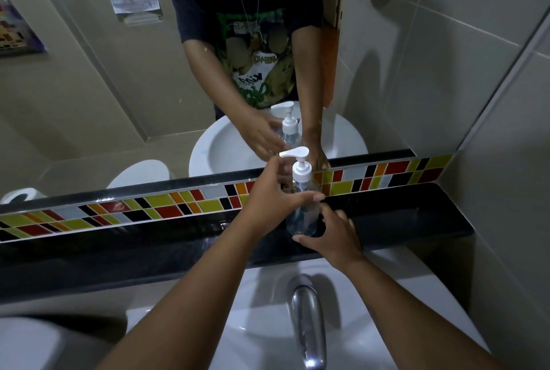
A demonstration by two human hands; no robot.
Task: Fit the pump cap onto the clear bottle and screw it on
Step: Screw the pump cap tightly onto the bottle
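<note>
In the head view, the clear bottle (300, 215) stands upright on the black shelf (416, 218) behind the white sink (262, 310), just below the mirror (119, 87) and the band of coloured tiles (148, 206). The white pump cap (301, 168) sits on the bottle's neck, its spout pointing left. The left hand (268, 200) reaches in from the left at the bottle's shoulder, its fingers (309, 197) loosely curled and lying across the front of the bottle just under the cap's collar; whether the thumb behind actually presses the bottle cannot be told. The right hand (333, 235) is at the bottle's base, fingers spread open, the thumb stretched left in front of the base and the other fingers on its right side, cupping rather than squeezing it. The chrome tap (306, 325) rises nearer the camera, below both hands. The mirror repeats the bottle, cap and hands.
</note>
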